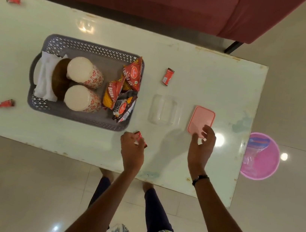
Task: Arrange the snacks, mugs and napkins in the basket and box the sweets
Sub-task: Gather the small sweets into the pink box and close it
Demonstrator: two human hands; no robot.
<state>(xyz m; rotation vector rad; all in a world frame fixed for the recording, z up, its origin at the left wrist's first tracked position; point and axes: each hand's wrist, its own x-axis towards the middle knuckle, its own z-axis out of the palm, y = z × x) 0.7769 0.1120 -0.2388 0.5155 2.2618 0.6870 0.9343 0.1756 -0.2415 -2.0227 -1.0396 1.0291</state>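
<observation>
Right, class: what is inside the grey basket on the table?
In the grey basket: white napkins at its left end, a brown item partly hidden, two floral mugs upside down, and three snack packets at the right. Anything beneath these is covered.

bare tabletop (203, 73) around clear box (162, 109), basket (80, 120) crowding its left

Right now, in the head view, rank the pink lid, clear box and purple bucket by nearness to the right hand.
1. Pink lid, under the right hand fingertips.
2. Clear box, left of the lid.
3. Purple bucket, on the floor past the table's right end.
</observation>
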